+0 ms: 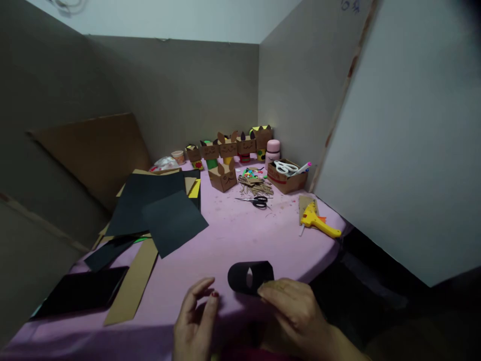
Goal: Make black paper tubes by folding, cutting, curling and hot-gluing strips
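Your right hand (296, 313) pinches the rolled black paper tube (250, 277) at the near desk (240, 235) edge; your left hand (195, 318) hovers open beside it. Tube formed; nothing decorates it yet.

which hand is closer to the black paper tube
Right. The right hand pinches the black paper tube at its right end. The left hand is open, just left of the tube and below it, not touching.
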The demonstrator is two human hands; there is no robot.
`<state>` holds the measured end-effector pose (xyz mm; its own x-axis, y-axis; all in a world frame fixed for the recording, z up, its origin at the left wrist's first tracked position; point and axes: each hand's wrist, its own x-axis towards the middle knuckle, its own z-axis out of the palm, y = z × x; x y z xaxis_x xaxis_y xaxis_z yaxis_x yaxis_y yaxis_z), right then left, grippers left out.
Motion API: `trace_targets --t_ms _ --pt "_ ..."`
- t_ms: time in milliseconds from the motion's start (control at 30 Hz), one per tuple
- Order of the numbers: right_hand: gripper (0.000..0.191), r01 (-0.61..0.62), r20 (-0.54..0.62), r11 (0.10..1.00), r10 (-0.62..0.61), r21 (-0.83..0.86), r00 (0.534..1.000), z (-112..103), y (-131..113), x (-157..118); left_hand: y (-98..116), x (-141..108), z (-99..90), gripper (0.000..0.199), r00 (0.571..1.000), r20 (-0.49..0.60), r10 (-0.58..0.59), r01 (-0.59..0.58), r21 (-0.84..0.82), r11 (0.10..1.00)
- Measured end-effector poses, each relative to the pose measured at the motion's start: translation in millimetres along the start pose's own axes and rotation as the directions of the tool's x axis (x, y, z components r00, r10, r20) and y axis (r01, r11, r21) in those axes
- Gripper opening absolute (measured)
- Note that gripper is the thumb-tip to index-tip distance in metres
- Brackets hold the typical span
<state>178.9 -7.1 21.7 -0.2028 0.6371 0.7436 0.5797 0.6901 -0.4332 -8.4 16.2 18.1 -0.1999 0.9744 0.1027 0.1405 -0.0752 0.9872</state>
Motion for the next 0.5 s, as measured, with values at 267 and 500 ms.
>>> trace_targets --t_ms 267,500 --pt "0.023 -0.003 0.173 0.995 -0.014 0.098 0.985 -7 -7 10 33 12 -8.7 0.029 0.556 0.628 0.545 -0.813 0.274 0.514" --pt "0.017 -0.276 0.385 0.933 0.174 0.229 0.906 -19 -8 22 49 19 -11.8 0.012 0.503 0.789 0.353 -0.777 0.234 0.585"
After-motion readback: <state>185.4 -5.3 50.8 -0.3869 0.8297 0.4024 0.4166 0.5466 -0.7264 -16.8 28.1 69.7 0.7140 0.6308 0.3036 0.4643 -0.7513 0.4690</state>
